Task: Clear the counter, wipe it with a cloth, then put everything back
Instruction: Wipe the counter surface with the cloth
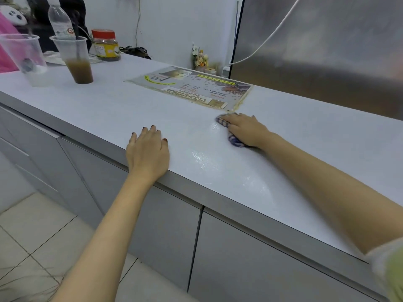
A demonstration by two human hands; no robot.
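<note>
My right hand (246,129) presses a blue-and-white checked cloth (234,141) flat onto the pale counter (109,105), just below the corner of a laminated menu sheet (192,89). Most of the cloth is hidden under the hand. Wet streaks shine on the counter beside and below the cloth. My left hand (148,153) rests flat near the counter's front edge, fingers straight and holding nothing.
At the far left stand a clear empty cup (26,59), a cup of brown drink with a straw (75,59), a water bottle (58,17) and a red-lidded jar (105,45). A steel fridge (327,46) rises at the right. Small flowers (199,57) sit behind the menu.
</note>
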